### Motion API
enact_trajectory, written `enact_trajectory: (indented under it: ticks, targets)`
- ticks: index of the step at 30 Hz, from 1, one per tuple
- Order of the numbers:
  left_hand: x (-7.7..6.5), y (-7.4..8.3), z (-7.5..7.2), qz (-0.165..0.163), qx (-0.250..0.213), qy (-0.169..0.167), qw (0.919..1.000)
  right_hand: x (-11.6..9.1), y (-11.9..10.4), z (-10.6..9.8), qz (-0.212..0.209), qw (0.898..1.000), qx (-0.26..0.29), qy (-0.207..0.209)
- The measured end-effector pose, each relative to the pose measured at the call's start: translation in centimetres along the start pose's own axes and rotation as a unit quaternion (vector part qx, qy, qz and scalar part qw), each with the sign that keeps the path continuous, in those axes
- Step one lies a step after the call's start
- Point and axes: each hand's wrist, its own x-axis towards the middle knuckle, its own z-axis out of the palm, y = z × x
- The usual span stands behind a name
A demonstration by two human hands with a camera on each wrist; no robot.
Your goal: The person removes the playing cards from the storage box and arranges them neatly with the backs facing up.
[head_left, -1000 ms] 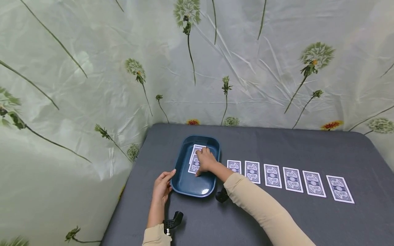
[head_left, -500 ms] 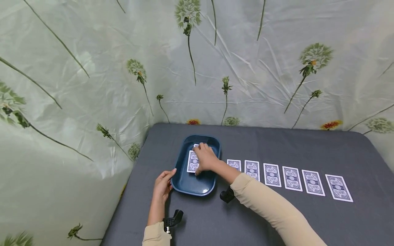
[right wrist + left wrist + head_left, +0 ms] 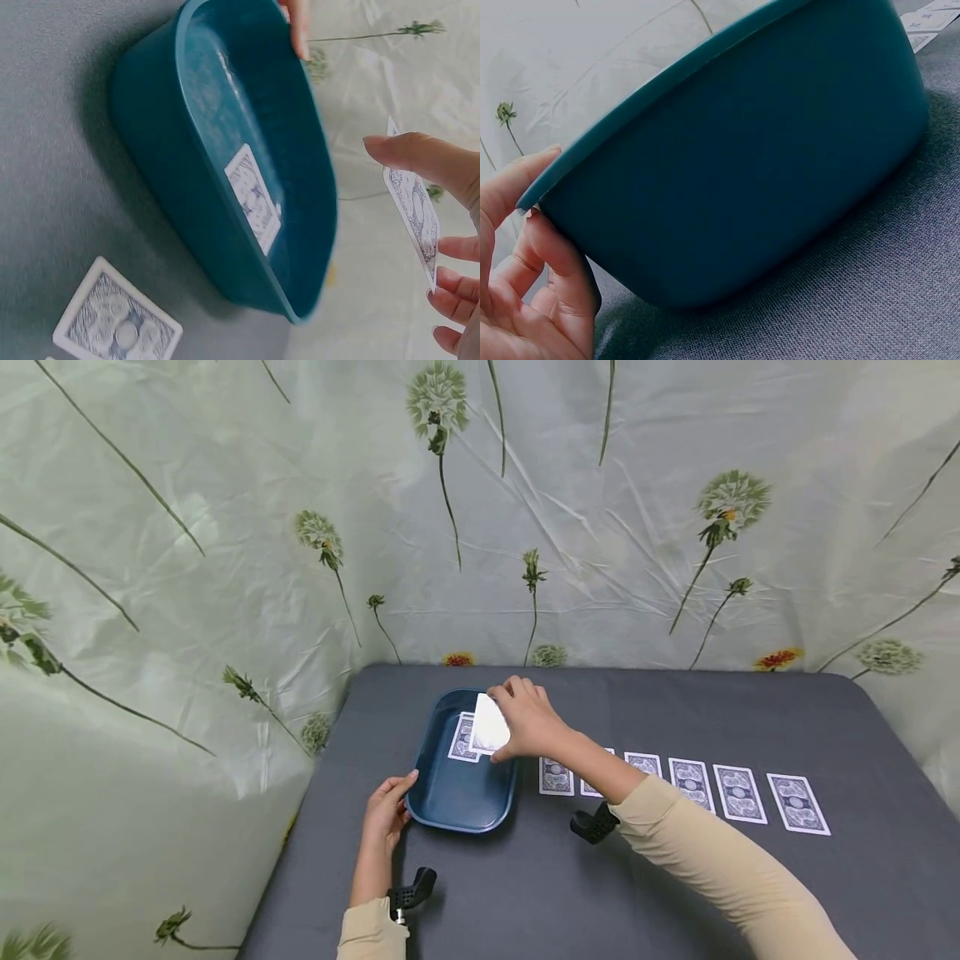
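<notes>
A blue tray (image 3: 461, 793) with raised walls stands on the table's left part. My left hand (image 3: 386, 810) pinches its near left rim between thumb and fingers, as the left wrist view also shows. Above the tray's right side, my right hand (image 3: 531, 722) holds one playing card (image 3: 489, 727) by its edges, thumb at one end and fingers at the other. In the right wrist view the patterned back of this held card (image 3: 416, 206) shows. Beneath it a playing card lies back up in the tray (image 3: 253, 199); whether others lie under it I cannot tell.
Right of the tray, several playing cards lie back up in a row on the grey table (image 3: 525, 893); the rightmost card (image 3: 798, 804) is farthest from the tray. My right forearm covers part of the row. A floral sheet (image 3: 600, 527) hangs behind the table.
My right hand has lifted a card off the tray's bottom, moving up and to the right with it. My left hand keeps hold of the rim. The view has shifted slightly.
</notes>
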Motion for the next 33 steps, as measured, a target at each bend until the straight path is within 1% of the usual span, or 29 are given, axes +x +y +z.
enact_trajectory:
  ticks: [4,6,8,10,13,16,18,22,27,29,33]
  targets:
    - [0.0,0.1,-0.1,-0.003,-0.003,0.001,1.0,-1.9,0.4,-1.5,0.019,1.0,0.01,0.017]
    - [0.0,0.0,-0.2,-0.002,-0.005,0.004,1.0,-3.1,0.8,-1.8,0.025,0.999,0.011,0.023]
    - [0.0,0.0,-0.2,-0.002,-0.008,0.007,0.9999,-4.5,1.4,-1.6,0.025,0.999,0.013,0.032]
    - [0.0,0.0,-0.2,-0.001,-0.006,0.006,1.0,-6.1,2.1,-0.8,0.021,0.999,0.01,0.039]
    - [0.0,-0.1,-0.1,-0.006,-0.009,0.003,0.9999,-8.8,3.2,1.2,0.017,0.999,0.003,0.042]
    - [0.0,-0.1,0.0,-0.008,-0.008,0.005,0.9999,-11.1,4.0,3.6,0.016,0.999,0.0,0.028]
    - [0.0,-0.1,0.1,-0.008,-0.008,0.008,0.9999,-12.3,4.3,4.9,0.011,1.0,0.004,0.017]
    - [0.1,0.0,0.0,-0.009,-0.007,0.014,0.9998,-13.0,4.3,6.8,-0.01,1.0,0.003,-0.003]
    - [0.1,0.0,0.1,-0.009,-0.008,0.017,0.9998,-13.6,4.0,8.2,-0.038,0.999,-0.011,-0.026]
    - [0.1,0.0,0.1,-0.01,-0.008,0.018,0.9998,-13.9,4.0,8.6,-0.042,0.998,-0.014,-0.035]
    - [0.0,-0.1,0.1,-0.014,-0.007,0.019,0.9997,-14.4,4.1,9.2,-0.035,0.998,-0.01,-0.05]
